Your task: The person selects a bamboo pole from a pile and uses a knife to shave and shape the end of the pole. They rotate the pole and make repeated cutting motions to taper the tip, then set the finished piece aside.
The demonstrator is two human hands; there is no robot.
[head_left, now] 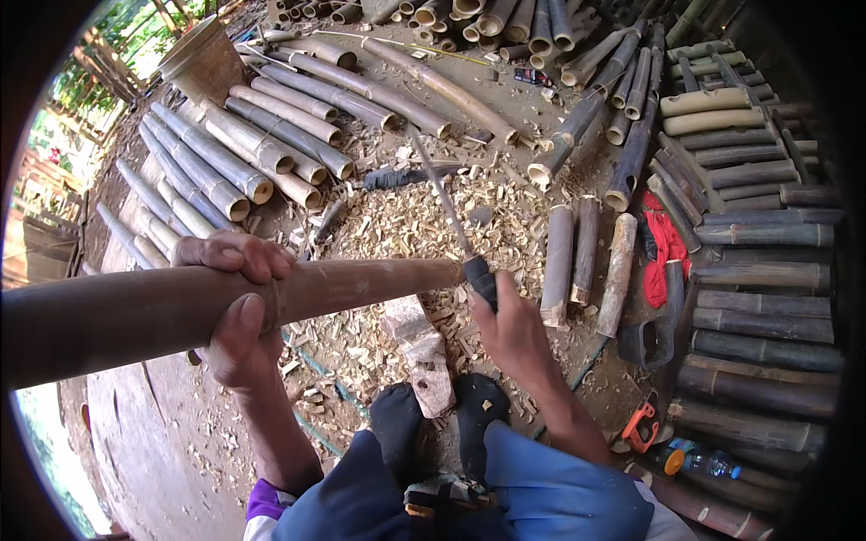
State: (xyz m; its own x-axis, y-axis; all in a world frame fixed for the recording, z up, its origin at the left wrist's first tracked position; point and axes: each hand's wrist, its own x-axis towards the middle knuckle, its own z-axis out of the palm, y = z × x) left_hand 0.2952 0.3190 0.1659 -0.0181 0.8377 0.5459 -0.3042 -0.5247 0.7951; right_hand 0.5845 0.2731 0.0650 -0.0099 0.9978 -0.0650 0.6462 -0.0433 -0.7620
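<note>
Your left hand [239,311] wraps its fingers tight around the bamboo pole [361,279]; your right hand [512,329] grips a long knife [451,221] near the pole's end.

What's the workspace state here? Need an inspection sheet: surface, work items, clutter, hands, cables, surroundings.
Surface: bare dirt ground, covered with pale wood chips in the middle.
Work items: long brown bamboo pole held level; long-bladed knife with dark handle; stone block below the pole's end.
Clutter: cut bamboo sections on the left, darker ones on the right, red cloth, handsaw, plastic bottle.
Hands: left hand wrapped around the pole; right hand gripping the knife handle.
Cables: nothing seen.
Surroundings: outdoors, greenery at upper left; the person's dark socks by the block.
</note>
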